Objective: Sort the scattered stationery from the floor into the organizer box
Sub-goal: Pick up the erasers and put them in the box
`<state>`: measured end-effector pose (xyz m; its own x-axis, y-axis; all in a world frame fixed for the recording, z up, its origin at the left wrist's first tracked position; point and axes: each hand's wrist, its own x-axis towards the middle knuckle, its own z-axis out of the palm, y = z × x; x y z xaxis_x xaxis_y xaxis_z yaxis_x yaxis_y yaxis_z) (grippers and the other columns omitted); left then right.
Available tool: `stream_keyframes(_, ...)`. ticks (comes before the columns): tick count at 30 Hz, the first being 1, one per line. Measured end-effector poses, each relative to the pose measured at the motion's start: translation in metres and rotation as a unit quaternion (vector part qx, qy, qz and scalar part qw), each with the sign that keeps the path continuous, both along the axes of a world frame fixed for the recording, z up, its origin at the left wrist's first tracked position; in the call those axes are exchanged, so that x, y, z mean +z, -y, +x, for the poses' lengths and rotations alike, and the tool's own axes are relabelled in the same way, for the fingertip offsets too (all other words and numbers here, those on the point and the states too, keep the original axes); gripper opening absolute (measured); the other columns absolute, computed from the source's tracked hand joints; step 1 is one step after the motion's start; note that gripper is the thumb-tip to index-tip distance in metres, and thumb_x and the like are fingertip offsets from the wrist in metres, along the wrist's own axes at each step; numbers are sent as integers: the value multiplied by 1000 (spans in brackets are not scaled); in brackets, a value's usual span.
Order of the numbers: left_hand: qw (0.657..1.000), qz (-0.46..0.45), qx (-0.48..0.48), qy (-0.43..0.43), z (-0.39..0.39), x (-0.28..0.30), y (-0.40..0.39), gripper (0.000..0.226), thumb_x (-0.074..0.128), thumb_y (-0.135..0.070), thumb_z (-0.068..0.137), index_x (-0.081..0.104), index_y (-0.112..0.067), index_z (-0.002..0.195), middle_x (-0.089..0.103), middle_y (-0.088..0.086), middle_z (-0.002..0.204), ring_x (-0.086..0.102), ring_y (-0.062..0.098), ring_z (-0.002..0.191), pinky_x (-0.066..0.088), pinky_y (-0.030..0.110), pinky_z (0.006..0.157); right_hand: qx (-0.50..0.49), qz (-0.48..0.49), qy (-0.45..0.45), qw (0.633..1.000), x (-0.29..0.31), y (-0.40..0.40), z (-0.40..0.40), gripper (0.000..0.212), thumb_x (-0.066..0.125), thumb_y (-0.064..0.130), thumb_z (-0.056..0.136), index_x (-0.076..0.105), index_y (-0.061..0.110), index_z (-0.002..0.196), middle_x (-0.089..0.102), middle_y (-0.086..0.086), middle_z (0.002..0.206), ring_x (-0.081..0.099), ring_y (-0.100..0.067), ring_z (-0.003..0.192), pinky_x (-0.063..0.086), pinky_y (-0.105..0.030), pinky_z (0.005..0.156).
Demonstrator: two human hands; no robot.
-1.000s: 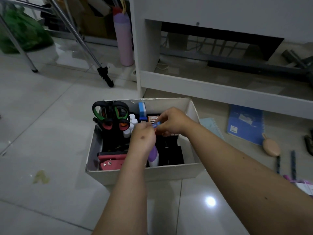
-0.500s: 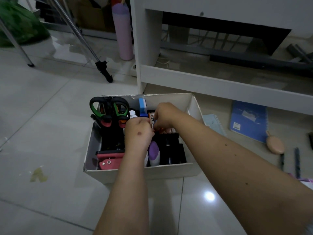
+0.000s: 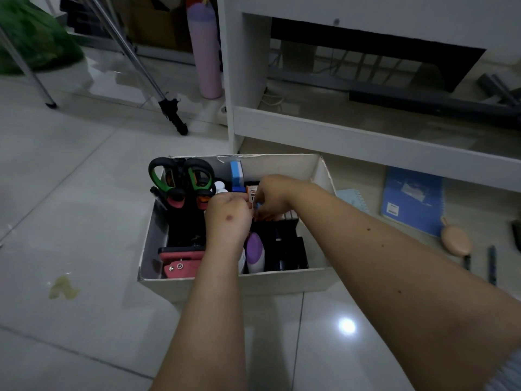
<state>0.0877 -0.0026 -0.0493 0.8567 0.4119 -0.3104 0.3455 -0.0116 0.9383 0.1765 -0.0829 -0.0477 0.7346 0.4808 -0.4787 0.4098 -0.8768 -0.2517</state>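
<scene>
A white cardboard organizer box (image 3: 298,280) sits open on the tiled floor, holding upright green-handled scissors (image 3: 180,179), a red stapler (image 3: 180,262) and a purple-capped bottle (image 3: 254,251). Blue notebooks (image 3: 411,198) and pens (image 3: 492,263) lie on the floor well to its right.

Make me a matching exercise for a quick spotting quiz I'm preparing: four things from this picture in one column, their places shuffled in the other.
Things:
1. scissors
2. blue notebook
3. pink bottle
4. red hole punch

Places:
A. flat on the floor, right of the box
B. near left corner inside the box
C. far left corner inside the box, handles up
D. standing on the floor beside the white desk

Pairs: 1-C, 2-A, 3-D, 4-B
</scene>
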Motion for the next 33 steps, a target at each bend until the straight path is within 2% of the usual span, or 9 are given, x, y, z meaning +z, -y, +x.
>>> stream_keyframes(3,997,71,-16,5,-3,7,8,26,42,-14,73,67,-16,72,65,15,90,61,28,92,49,36,87,11,7,17,1000,-3,3,-3,24,67,25,83,57,13,65,51,2,57,51,-14,54,38,-22,50)
stream_keyframes(6,973,220,-67,-32,-9,11,11,34,40,0,89,63,-5,113,62,12,116,56,26,108,41,23,85,7,34,14,999,-1,12,-5,20,74,26,76,69,10,89,53,2,63,49,-13,60,39,-23,64)
stream_keyframes(9,940,317,-108,-61,-8,11,13,34,43,0,89,61,-5,117,52,16,126,47,29,116,39,28,90,14,62,13,998,-2,21,-8,48,76,16,73,63,13,118,64,-5,100,55,-16,86,37,-23,75)
stream_keyframes(11,904,392,-140,-93,-7,12,16,35,46,-5,90,58,-7,122,39,18,132,34,33,124,35,33,99,14,85,34,996,-5,25,-11,48,72,12,76,60,12,122,62,-7,116,58,-22,101,42,-25,80)
stream_keyframes(16,838,461,-234,-173,-14,14,23,36,47,-15,88,49,-14,124,21,14,136,19,36,126,26,44,104,-19,158,57,986,-11,32,-17,34,69,15,80,62,7,113,63,-10,113,60,-23,100,49,-33,88)
stream_keyframes(19,816,478,-260,-196,-14,12,25,33,46,-22,87,48,-14,119,20,11,134,19,35,124,21,45,104,-45,195,53,978,-15,37,-18,30,67,12,83,64,7,112,65,-10,111,62,-21,98,48,-28,87)
stream_keyframes(22,790,502,-278,-215,-14,8,26,40,43,-24,89,43,-15,128,16,12,137,16,35,126,18,48,105,-82,231,56,968,-16,41,-17,26,62,5,86,66,5,111,68,-12,109,63,-19,90,46,-23,81)
stream_keyframes(26,757,533,-297,-233,-15,5,30,49,43,-26,88,36,-17,136,11,11,141,10,35,130,13,54,108,-97,239,90,962,-19,44,-18,27,61,2,83,66,3,109,69,-14,105,65,-23,94,43,-20,78)
stream_keyframes(33,750,527,-303,-260,-15,9,31,45,42,-27,88,39,-16,132,9,11,144,7,36,131,8,58,109,-80,247,116,959,-21,41,-18,22,63,6,83,68,5,104,70,-11,103,64,-22,91,44,-21,73)
